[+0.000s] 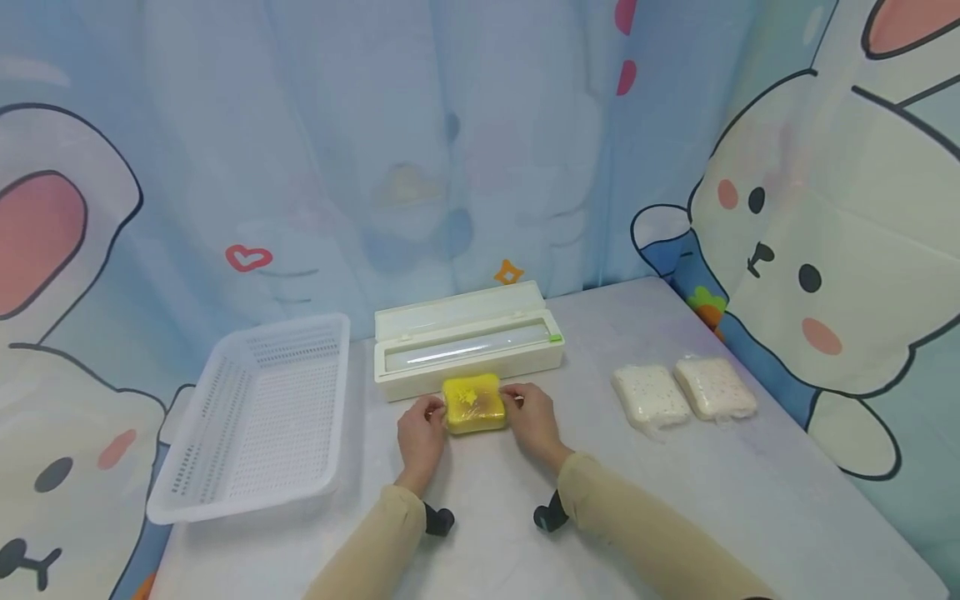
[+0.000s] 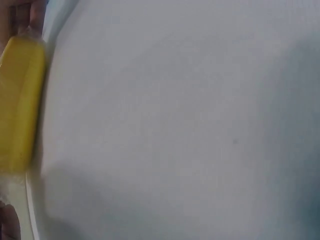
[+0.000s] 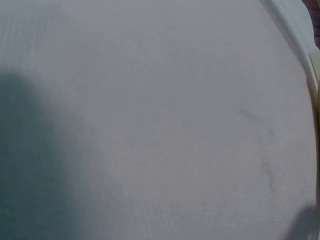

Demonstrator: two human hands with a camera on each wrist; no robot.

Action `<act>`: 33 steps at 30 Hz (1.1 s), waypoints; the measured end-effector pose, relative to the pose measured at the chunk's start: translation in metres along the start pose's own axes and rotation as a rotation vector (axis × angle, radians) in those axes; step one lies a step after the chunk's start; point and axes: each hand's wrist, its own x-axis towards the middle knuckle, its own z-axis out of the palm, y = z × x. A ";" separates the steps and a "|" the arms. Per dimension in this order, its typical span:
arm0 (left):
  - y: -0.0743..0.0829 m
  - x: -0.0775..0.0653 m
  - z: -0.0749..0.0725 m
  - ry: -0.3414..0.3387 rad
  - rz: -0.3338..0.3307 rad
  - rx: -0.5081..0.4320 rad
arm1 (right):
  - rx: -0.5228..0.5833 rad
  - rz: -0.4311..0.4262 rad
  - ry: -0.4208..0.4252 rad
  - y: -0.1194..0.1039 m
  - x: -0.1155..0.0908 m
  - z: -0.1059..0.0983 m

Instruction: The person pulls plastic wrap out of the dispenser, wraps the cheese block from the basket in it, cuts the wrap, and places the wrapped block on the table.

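Note:
In the head view a yellow block with a flower-like shape and a brown patch on top is wrapped in clear film. It is low over the table, just in front of the white cling film box. My left hand pinches the wrapped block at its left end, fingers curled. At the opposite end my right hand pinches it the same way. The left wrist view shows the block's yellow side with crinkled film at both ends and fingertips beside them. Only a sliver of yellow shows at the right wrist view's edge.
Behind the hands the white cling film box stands with its lid raised and a film roll inside. A white perforated basket is on the left. Two film-wrapped speckled pale blocks, one whitish and one pinkish, lie to the right.

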 end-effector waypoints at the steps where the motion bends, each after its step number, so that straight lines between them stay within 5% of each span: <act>1: -0.001 0.000 0.001 0.015 0.001 0.005 | 0.006 0.007 0.012 0.000 0.000 0.001; 6: -0.002 -0.001 0.006 0.056 -0.016 -0.031 | 0.032 0.061 0.059 -0.004 0.004 0.004; 15: 0.007 -0.005 0.010 -0.011 -0.156 -0.118 | -0.057 0.066 0.012 -0.011 0.002 0.010; 23: 0.012 -0.007 0.010 -0.024 -0.139 -0.154 | -0.014 0.121 -0.041 -0.016 -0.010 0.018; 33: 0.009 -0.005 0.009 -0.094 -0.109 -0.137 | 0.021 0.060 -0.020 -0.015 -0.011 0.019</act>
